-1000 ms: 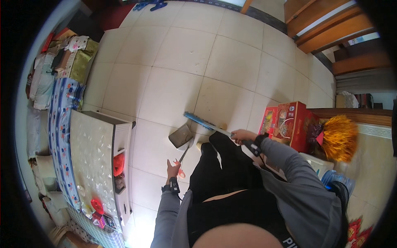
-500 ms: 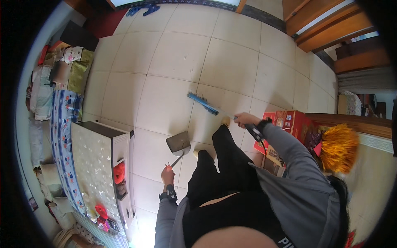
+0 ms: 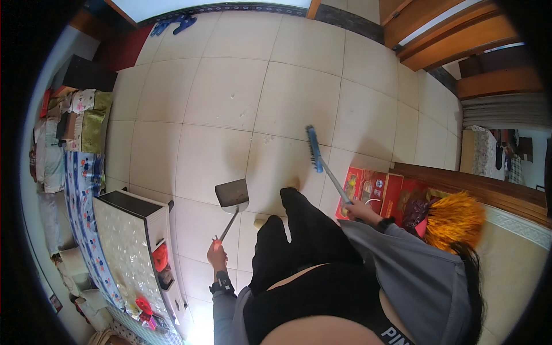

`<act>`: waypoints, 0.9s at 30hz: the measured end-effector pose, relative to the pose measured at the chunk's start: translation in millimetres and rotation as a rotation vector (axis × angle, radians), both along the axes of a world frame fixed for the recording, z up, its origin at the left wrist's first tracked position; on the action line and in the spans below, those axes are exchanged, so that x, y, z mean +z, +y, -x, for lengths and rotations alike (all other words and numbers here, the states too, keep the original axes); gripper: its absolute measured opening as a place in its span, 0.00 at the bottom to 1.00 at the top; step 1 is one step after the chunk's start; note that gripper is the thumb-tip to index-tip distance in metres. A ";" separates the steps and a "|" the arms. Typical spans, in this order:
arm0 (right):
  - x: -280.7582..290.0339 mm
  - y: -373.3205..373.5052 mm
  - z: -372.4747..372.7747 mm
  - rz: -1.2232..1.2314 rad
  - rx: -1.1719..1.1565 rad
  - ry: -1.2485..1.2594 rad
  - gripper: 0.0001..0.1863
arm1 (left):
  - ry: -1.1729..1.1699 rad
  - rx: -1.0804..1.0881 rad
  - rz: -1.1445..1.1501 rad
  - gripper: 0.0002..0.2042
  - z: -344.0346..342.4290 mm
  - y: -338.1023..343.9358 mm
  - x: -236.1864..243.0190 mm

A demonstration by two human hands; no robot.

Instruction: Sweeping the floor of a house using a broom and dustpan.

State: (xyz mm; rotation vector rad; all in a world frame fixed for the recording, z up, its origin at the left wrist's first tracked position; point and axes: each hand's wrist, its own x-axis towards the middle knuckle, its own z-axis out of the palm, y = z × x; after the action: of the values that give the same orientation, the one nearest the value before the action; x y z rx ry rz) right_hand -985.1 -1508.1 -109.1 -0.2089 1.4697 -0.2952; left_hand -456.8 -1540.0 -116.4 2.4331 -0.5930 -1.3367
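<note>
My left hand (image 3: 217,255) is closed round the handle of a long-handled dustpan (image 3: 232,194), whose grey pan is at the floor just ahead of my left foot. My right hand (image 3: 363,213) grips the grey pole of a broom (image 3: 314,149) with a blue head and dark bristles. The broom head is out ahead and to the right, over the tiles. Small pale bits of debris (image 3: 268,138) lie on the floor between the dustpan and the broom head, with more scattered farther off.
A low cabinet (image 3: 123,241) with open compartments stands on the left, beside a cloth-covered seat (image 3: 86,190). Red boxes (image 3: 374,192) and an orange feathery duster (image 3: 454,221) are at my right. Blue slippers (image 3: 183,24) lie far off by the doorway.
My right hand has drawn back toward my body, and the broom head has swung to the right, turning more upright in view. My left hand keeps its hold on the dustpan.
</note>
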 end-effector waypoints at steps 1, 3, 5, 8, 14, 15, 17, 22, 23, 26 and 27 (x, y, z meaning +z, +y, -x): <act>-19.6 -11.5 -5.6 0.187 0.232 0.093 0.03 | -0.027 -0.006 0.014 0.15 5.9 -4.6 2.6; -56.4 -41.8 -16.7 0.763 0.665 0.143 0.04 | -0.010 0.038 0.046 0.15 14.9 -15.0 6.9; -87.2 -77.5 -38.5 1.157 0.793 0.051 0.05 | -0.001 0.095 0.061 0.15 21.2 -21.7 9.1; -112.0 -127.0 -88.4 0.901 0.372 -0.265 0.04 | 0.023 0.111 0.086 0.15 23.9 -30.5 8.8; -103.1 -191.4 -107.6 0.808 0.508 -0.112 0.06 | 0.046 0.091 0.046 0.17 23.6 -58.2 -4.1; -93.1 -189.6 -98.4 0.879 0.503 -0.014 0.04 | 0.058 0.085 0.046 0.17 21.4 -64.9 -6.6; -68.6 -185.1 -74.1 0.521 0.109 -0.051 0.01 | 0.090 0.116 0.068 0.17 17.4 -78.3 -11.9; -46.1 -204.9 -12.4 0.108 -0.477 0.194 0.06 | 0.140 0.168 0.023 0.16 9.6 -107.1 -20.6; -54.0 -223.6 7.6 0.123 -0.376 0.090 0.05 | 0.126 0.168 0.010 0.17 9.4 -113.9 -22.8; -91.0 -297.3 56.7 0.314 0.245 0.318 0.06 | 0.118 0.134 -0.011 0.17 8.2 -128.3 -24.0; -104.5 -324.6 68.1 0.368 0.174 0.208 0.09 | 0.122 0.133 0.017 0.17 9.9 -131.2 -23.6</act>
State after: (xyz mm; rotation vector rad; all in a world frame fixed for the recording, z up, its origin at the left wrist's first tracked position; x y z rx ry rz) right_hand -1053.3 -1832.7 -213.6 -0.6773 1.5814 -0.4113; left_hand -466.6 -1671.2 -140.0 2.3134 -0.4022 -1.4065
